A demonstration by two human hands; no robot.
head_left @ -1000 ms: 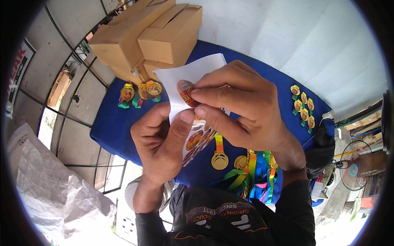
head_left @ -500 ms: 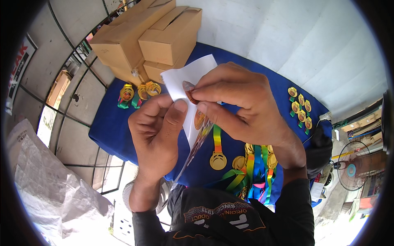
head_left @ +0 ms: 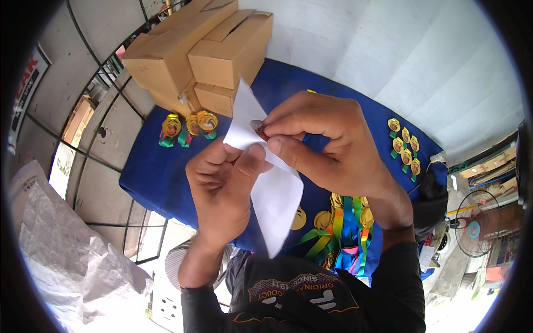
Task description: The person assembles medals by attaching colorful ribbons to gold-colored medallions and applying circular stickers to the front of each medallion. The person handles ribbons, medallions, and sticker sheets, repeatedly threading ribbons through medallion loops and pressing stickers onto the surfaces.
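My left hand (head_left: 221, 188) pinches a white sticker sheet (head_left: 275, 202) between thumb and fingers. The sheet is bent, with one end pointing up and the other hanging down over the table. Between thumb and fingertips, my right hand (head_left: 338, 147) grips a small round sticker (head_left: 259, 128) at the sheet's upper part. Whether the sticker is still partly attached cannot be made out. Below the hands, a gold medal (head_left: 299, 218) lies partly hidden behind the sheet. Beside it is a pile of gold medals with multicoloured ribbons (head_left: 348, 222).
Cardboard boxes (head_left: 227, 61) are stacked at the far left of the blue-covered table (head_left: 158, 183). A few medals (head_left: 191, 125) lie in front of them. Several more medals (head_left: 406, 147) sit in rows at the right. A fan (head_left: 476, 227) stands beyond the right side.
The sheet has turned, so its lower part now shows a plain white face instead of printed stickers. My left hand has shifted slightly right. My right hand keeps its pinch on the sticker.
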